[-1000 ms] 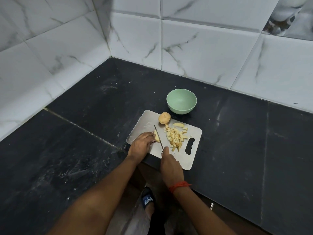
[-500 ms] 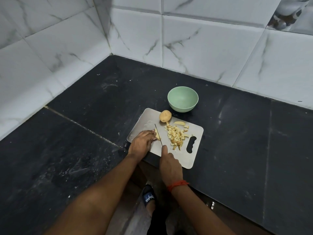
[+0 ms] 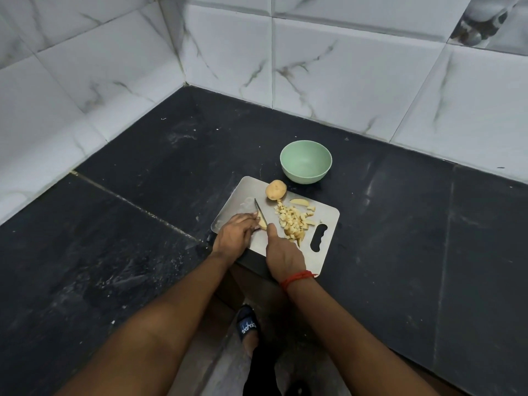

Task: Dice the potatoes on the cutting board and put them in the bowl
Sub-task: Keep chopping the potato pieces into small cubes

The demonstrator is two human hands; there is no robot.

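One pale potato wedge (image 3: 262,223) is pinned under the left hand (image 3: 233,234), the slim dark knife (image 3: 260,210) gripped by the right hand (image 3: 281,252); close fingertips (image 3: 252,215) may be nicked.

A pale green round bowl (image 3: 305,177) sat on the black stone countertop (image 3: 143,224); white wall tiles (image 3: 343,81) were veined grey, and pale yellow potato dice (image 3: 294,221) lay on a silver-grey metal cutting board (image 3: 245,192).

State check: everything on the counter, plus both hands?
Bowl: upright, empty.
Whole potato: uncut, on board.
Dice: piled on board, not in bowl.
Potato piece: held by left hand.
Knife: gripped by right hand, blade against piece.
Board: lying flat.
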